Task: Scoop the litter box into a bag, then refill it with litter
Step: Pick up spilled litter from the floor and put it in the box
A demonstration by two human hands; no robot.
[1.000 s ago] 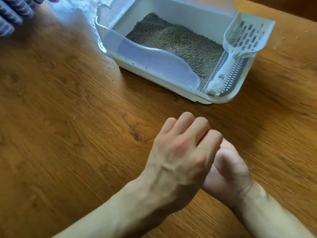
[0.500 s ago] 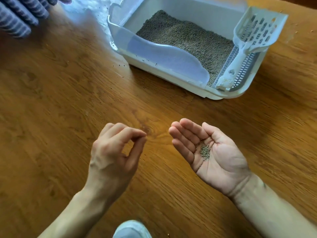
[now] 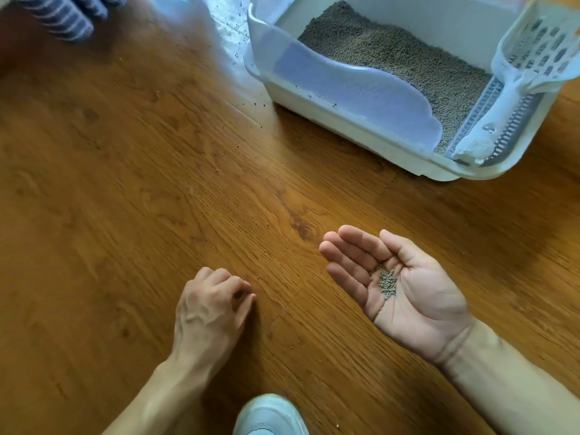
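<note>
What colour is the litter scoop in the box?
White slotted plastic litter scoop, clearest in the head view.

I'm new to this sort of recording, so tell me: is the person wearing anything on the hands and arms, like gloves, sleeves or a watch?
No. The left hand and the right hand are both bare: no gloves, rings, watch or bracelet show. Both forearms are bare too, with no sleeve in view up to the picture's lower edge. Faint creases cross the right wrist.
</note>
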